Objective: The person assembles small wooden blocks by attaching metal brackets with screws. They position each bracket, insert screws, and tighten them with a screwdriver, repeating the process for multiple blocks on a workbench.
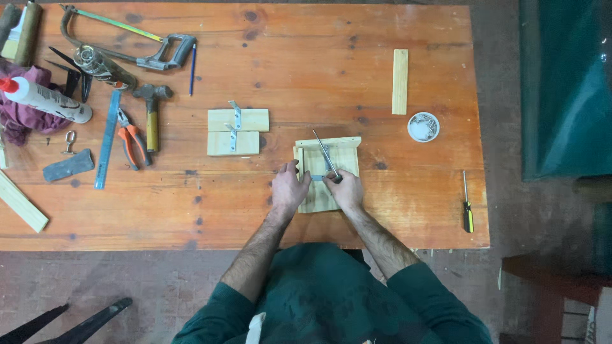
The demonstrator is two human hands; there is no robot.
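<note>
2 hands work at the table centre. Left hand presses a small metal bracket against the wooden box, grip narrow. Right hand holds a screwdriver, grip closed around its handle.

Wooden frame is lying mid-table under both hands, hinged boards sitting left of it, nail dish right, screwdriver far right.
</note>
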